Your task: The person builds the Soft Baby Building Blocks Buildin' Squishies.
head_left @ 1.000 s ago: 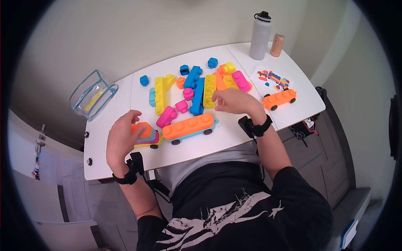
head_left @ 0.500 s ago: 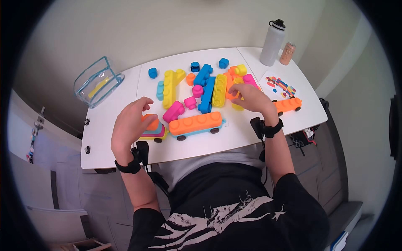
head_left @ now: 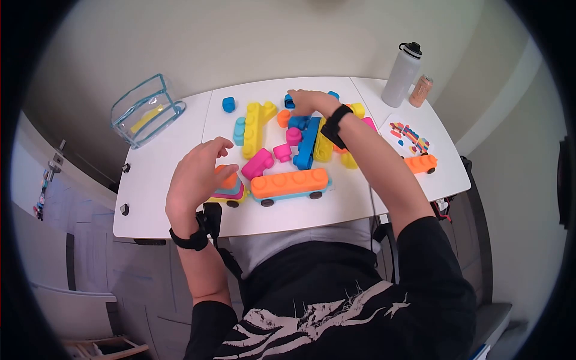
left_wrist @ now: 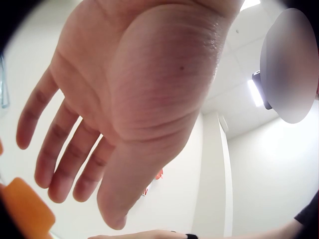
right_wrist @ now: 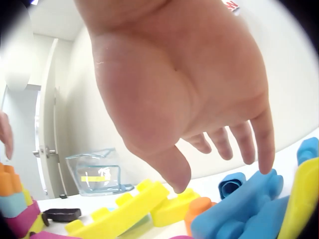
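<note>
My left hand [head_left: 197,175] hovers at the small stacked toy car [head_left: 231,192] of yellow, pink, blue and orange blocks. In the left wrist view its fingers are relaxed and grasp nothing; an orange block [left_wrist: 29,206] shows below them. My right hand [head_left: 311,102] reaches over the back of the block pile, palm down, fingers extended with nothing in them. Beneath it in the right wrist view lie a small hollow blue block [right_wrist: 232,185], long blue blocks [right_wrist: 234,206] and an orange block [right_wrist: 198,206]. In front stands an orange-topped wheeled wagon [head_left: 291,180].
Yellow blocks [head_left: 253,129] and pink blocks [head_left: 258,164] lie mid-table. An orange wheeled piece [head_left: 422,163] and a picture sheet [head_left: 396,120] are at the right, partly behind my forearm. A bottle [head_left: 402,75] and can [head_left: 421,91] stand back right, a clear case [head_left: 144,114] back left.
My right hand has moved from the yellow and orange blocks at the right, back and leftward to above the blue blocks. My left hand stays by the car. The head view has shifted.
</note>
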Motion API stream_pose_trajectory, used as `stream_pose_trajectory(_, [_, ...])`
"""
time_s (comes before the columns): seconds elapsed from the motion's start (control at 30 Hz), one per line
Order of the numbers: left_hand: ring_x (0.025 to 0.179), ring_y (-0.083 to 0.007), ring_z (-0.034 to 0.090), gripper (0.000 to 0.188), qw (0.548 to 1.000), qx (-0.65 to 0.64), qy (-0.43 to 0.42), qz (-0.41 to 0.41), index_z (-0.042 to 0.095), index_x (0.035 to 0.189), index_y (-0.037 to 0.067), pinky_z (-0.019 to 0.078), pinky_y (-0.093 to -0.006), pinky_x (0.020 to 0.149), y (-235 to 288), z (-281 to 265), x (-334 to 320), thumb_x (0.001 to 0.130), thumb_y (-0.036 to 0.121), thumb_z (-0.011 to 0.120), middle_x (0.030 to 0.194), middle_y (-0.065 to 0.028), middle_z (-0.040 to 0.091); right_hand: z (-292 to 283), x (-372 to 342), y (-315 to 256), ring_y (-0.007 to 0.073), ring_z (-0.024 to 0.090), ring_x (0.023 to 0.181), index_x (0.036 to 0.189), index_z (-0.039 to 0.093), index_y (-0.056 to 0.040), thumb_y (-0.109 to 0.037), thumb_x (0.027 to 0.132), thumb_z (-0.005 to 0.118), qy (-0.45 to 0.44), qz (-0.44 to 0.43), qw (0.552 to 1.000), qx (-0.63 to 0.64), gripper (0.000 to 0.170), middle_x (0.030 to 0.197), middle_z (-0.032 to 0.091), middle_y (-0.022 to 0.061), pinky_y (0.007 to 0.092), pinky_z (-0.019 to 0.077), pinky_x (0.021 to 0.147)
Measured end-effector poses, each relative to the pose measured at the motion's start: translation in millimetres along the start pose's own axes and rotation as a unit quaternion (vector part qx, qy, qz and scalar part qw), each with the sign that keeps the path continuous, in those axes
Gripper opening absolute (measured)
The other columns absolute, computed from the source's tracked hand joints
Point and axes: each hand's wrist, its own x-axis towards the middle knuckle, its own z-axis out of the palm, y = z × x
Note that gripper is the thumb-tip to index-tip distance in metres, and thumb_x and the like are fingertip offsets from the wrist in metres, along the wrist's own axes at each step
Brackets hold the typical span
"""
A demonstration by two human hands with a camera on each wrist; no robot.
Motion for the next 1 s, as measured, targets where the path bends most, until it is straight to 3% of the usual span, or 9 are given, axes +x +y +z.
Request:
stream_pose_trajectory(0.1, [0.107, -0.0302, 0.073, 0.04, 1.0, -0.008, 0.008, 0.008, 0.068, 0.125, 0.004, 0.0575, -0.0402, 0.096, -4.3, -1.9, -1.2, 0.088, 0.014, 0.082, 0.112, -0.0151, 0.076, 27.2, 63.2, 21.5, 0.0415, 0.06, 0.135, 0.156, 0.046, -0.0052, -0.03, 0.096, 0.07, 0.066, -0.001, 0.998, 0.005, 0.07, 0.152, 0.056, 0.0226, 0.0491, 0.0516, 0.11])
stream_pose_trajectory(0.13, [0.107, -0.0304, 0.073, 0.041, 1.0, -0.013, 0.012, 0.014, 0.068, 0.125, 0.004, 0.0574, -0.0402, 0.096, -7.4, -0.8, -3.8, 0.088, 0.013, 0.082, 0.112, -0.0153, 0.076, 32.8, 51.9, 11.8, 0.041, 0.064, 0.13, 0.144, 0.057, -0.0038, -0.016, 0.089, 0.07, 0.123, 0.016, 0.991, -0.046, 0.058, 0.144, 0.061, 0.0198, 0.0509, 0.0558, 0.103])
stream_pose_trajectory(0.17, [0.107, -0.0304, 0.073, 0.041, 1.0, -0.013, 0.004, 0.011, 0.068, 0.125, 0.004, 0.0574, -0.0402, 0.096, -9.3, 0.7, -7.7, 0.088, 0.013, 0.082, 0.112, -0.0153, 0.076, 37.3, 46.8, 7.1, 0.0398, 0.065, 0.127, 0.14, 0.061, -0.0055, -0.016, 0.088, 0.071, 0.151, 0.032, 0.984, -0.086, 0.054, 0.142, 0.062, 0.0188, 0.0501, 0.0559, 0.103])
stream_pose_trajectory(0.47, [0.103, -0.0337, 0.072, 0.03, 0.999, -0.026, 0.007, 0.038, 0.063, 0.112, -0.001, 0.0556, -0.0407, 0.092, -13.7, -5.2, -18.8, 0.089, 0.006, 0.08, 0.105, -0.0168, 0.074, 43.5, 75.9, -4.1, 0.0362, 0.065, 0.13, 0.141, 0.063, -0.0075, -0.017, 0.095, 0.064, 0.136, 0.054, 0.987, -0.067, 0.048, 0.144, 0.063, 0.0188, 0.0485, 0.0548, 0.106])
stream_pose_trajectory(0.67, [0.104, -0.0351, 0.072, 0.026, 0.998, -0.042, -0.014, 0.048, 0.063, 0.109, -0.001, 0.0567, -0.0434, 0.092, -6.5, -8.2, -28.5, 0.089, 0.005, 0.078, 0.105, -0.0181, 0.073, 40.2, 71.7, -10.3, 0.0377, 0.065, 0.127, 0.13, 0.073, -0.008, -0.022, 0.092, 0.072, 0.154, 0.061, 0.981, -0.104, 0.04, 0.141, 0.063, 0.0203, 0.045, 0.0566, 0.102])
stream_pose_trajectory(0.77, [0.105, -0.0346, 0.072, 0.027, 0.997, -0.043, -0.005, 0.064, 0.063, 0.11, -0.001, 0.0568, -0.0429, 0.092, -9.3, -6.9, -28.5, 0.089, 0.004, 0.078, 0.105, -0.0181, 0.073, 30.7, 78.8, -4.3, 0.0393, 0.071, 0.116, 0.124, 0.076, -0.0053, -0.015, 0.084, 0.075, 0.082, 0.027, 0.99, -0.114, 0.041, 0.132, 0.068, 0.0234, 0.0471, 0.0614, 0.092])
stream_pose_trajectory(0.83, [0.105, -0.0345, 0.072, 0.027, 0.997, -0.044, -0.007, 0.058, 0.063, 0.111, -0.001, 0.0568, -0.0428, 0.092, -5.6, -8.4, -27.5, 0.089, 0.005, 0.079, 0.106, -0.0181, 0.074, 25.6, 84.1, -4.9, 0.0332, 0.076, 0.106, 0.111, 0.083, -0.0093, -0.016, 0.082, 0.079, -0.018, 0.023, 0.995, -0.093, 0.03, 0.117, 0.078, 0.0177, 0.0441, 0.0619, 0.086])
stream_pose_trajectory(0.87, [0.106, -0.0343, 0.073, 0.027, 0.998, -0.046, -0.011, 0.05, 0.063, 0.111, -0.001, 0.0569, -0.0426, 0.092, -3.3, -8.7, -26.8, 0.089, 0.005, 0.079, 0.106, -0.018, 0.074, 28.3, 80.9, -4.6, 0.0318, 0.078, 0.096, 0.109, 0.083, -0.007, -0.014, 0.081, 0.077, 0.011, 0.015, 0.995, -0.096, 0.03, 0.107, 0.08, 0.0164, 0.0457, 0.0626, 0.081])
stream_pose_trajectory(1.0, [0.106, -0.0341, 0.072, 0.029, 0.998, -0.044, -0.015, 0.052, 0.064, 0.113, -0.001, 0.0567, -0.0424, 0.093, 1.6, -4.6, -22.7, 0.089, 0.006, 0.079, 0.108, -0.0178, 0.074, 28.0, 59.6, -6.7, 0.0348, 0.078, 0.098, 0.108, 0.082, -0.0051, -0.018, 0.078, 0.08, 0.08, -0.018, 0.994, -0.07, 0.032, 0.107, 0.08, 0.0174, 0.0442, 0.0631, 0.084])
